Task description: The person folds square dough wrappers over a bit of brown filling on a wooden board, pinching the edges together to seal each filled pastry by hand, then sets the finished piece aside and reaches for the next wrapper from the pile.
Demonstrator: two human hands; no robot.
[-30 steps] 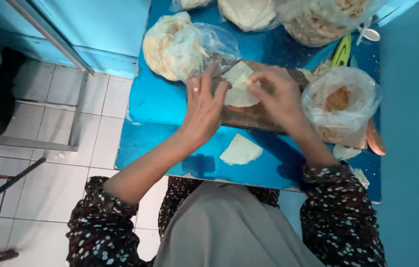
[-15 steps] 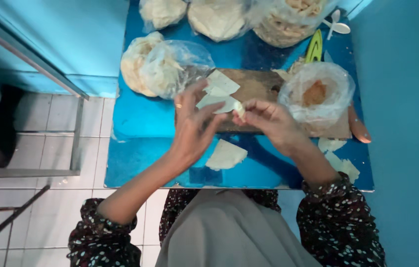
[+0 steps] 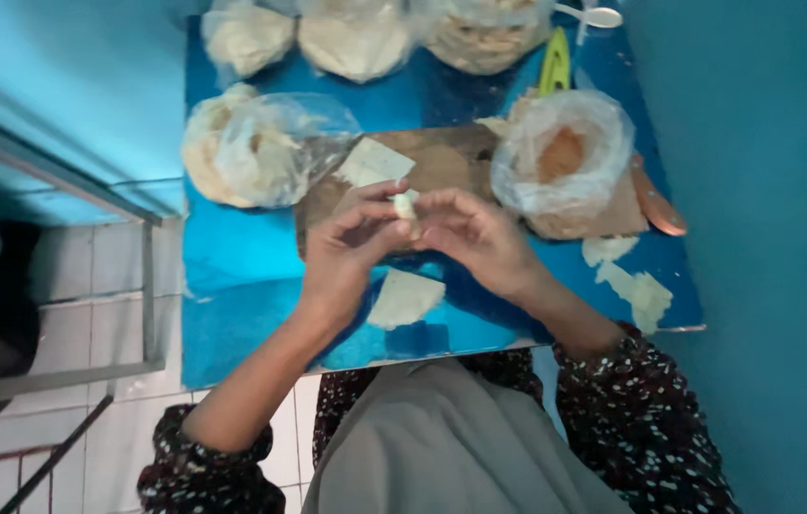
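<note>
Left hand point(image 3: 346, 257): in the middle of the frame, its fingers point(image 3: 386, 211) pinching a small folded dough piece point(image 3: 405, 205).
Right hand point(image 3: 475, 238): just beside the left hand, fingers pressed on the same dough piece.
Dough piece: held above the wooden board point(image 3: 442, 167), in the centre.
Table point(image 3: 232, 276): blue, carrying the board.
Flat wrapper point(image 3: 404, 298): on the table, under the hands.
Bag with orange filling point(image 3: 563, 152): on the board, upper right.
Clear bag of wrappers point(image 3: 270, 152): upper left of the board.
</note>
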